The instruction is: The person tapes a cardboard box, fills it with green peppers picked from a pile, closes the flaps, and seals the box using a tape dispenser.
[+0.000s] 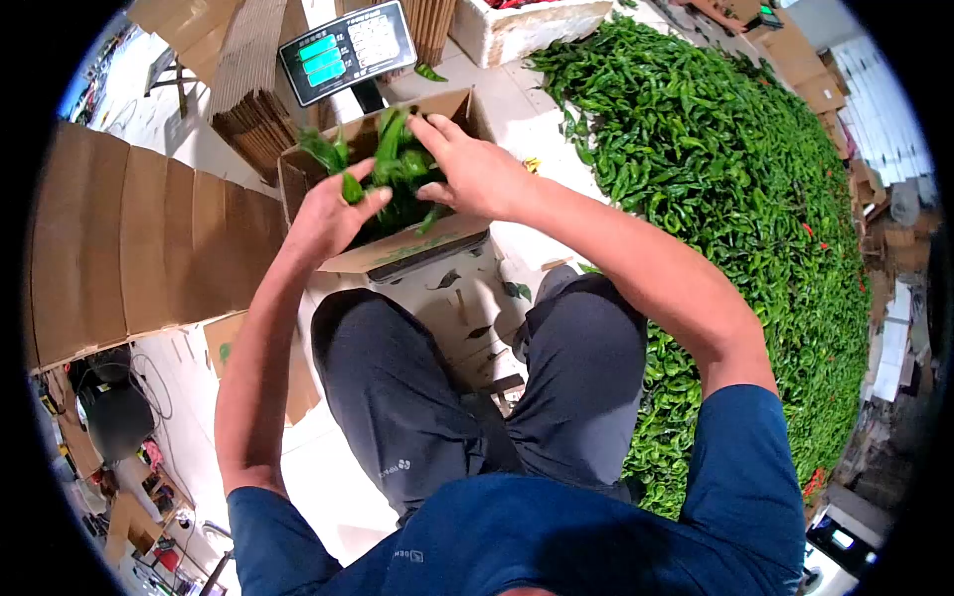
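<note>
In the head view, an open cardboard box [397, 245] holds green chili peppers [399, 171] and stands on a weighing scale with a raised display [347, 52]. My left hand [336, 214] is at the box's left side, with a green chili pepper [352, 188] between thumb and index finger. Over the right side of the box is my right hand [471, 171], fingers apart and reaching over the peppers. Some peppers between the hands are blurred. The peppers hide the bottom of the box.
A large heap of green peppers [725, 169] covers the floor on the right. Flattened cardboard stacks [253, 94] stand behind the box, and more cardboard [149, 233] is at the left. A white foam box [487, 35] with red peppers sits at the back.
</note>
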### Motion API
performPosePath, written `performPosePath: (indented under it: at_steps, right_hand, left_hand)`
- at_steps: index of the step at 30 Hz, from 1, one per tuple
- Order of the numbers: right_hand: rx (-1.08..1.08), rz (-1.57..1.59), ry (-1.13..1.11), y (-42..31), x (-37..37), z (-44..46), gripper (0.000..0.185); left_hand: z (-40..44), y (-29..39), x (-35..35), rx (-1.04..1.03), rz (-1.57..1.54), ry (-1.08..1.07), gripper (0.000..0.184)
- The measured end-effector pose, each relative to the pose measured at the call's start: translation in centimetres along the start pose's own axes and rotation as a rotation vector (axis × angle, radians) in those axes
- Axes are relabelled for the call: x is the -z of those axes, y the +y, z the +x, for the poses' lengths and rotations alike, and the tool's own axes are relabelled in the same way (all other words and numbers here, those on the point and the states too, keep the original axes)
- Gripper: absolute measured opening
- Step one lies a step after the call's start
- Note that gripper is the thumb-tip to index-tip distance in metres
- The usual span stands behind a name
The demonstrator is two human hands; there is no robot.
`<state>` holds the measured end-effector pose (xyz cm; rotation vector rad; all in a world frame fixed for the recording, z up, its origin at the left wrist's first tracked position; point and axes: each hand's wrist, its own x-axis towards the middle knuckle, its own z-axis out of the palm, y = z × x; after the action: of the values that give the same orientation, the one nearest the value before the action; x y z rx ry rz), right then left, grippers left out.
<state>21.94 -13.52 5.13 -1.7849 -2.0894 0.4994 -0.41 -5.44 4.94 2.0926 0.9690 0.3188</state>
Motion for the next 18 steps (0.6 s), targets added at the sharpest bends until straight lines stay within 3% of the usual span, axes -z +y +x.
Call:
performPosePath:
  at_steps: [1, 3, 6, 9, 11, 13, 14, 15, 17, 18]
  right_hand:
    - [-0.013, -0.060, -0.080, 0.9, -0.4, 0.7, 0.079]
    - [0.038, 0.021, -0.045, 2.2, 1.0, 1.5, 0.053]
    - [-0.110, 0.366, 0.215, 4.5, 4.3, 0.5, 0.048]
    - [-0.349, 0.642, 0.407, 9.7, 7.4, -3.5, 0.047]
    - [-0.527, 0.667, 0.544, 14.0, 7.4, -8.6, 0.047]
    - [-0.770, 0.545, 0.535, 19.9, 4.8, -15.7, 0.053]
    - [-0.844, 0.323, 0.458, 23.4, 2.6, -20.3, 0.059]
    - [-0.954, 0.146, 0.416, 22.8, 1.5, -23.9, 0.064]
    - [-1.175, 0.148, 0.281, 24.1, -2.8, -32.1, 0.079]
    - [-1.179, 0.102, 0.213, 24.4, -5.1, -36.3, 0.085]
  left_hand:
    - [0.0, -0.8, 0.4, 0.130, 0.156, -0.099, 0.057]
    - [0.0, -1.5, 0.8, 0.128, 0.343, -0.142, 0.057]
    - [0.5, -1.1, 1.3, 0.263, 0.268, -0.118, 0.055]
    - [1.1, -1.6, 1.3, 0.222, 0.145, -0.013, 0.050]
    - [1.3, -1.1, 0.8, 0.220, -0.018, 0.053, 0.046]
    - [1.1, 0.0, -0.3, 0.179, -0.167, 0.069, 0.039]
    - [0.8, 1.6, -0.7, 0.179, -0.130, 0.052, 0.038]
    - [0.4, 3.4, -1.0, 0.163, -0.175, 0.010, 0.037]
    - [-0.4, 6.3, -2.9, 0.136, -0.348, -0.099, 0.033]
    - [-0.4, 8.1, -3.9, 0.105, -0.356, -0.231, 0.033]
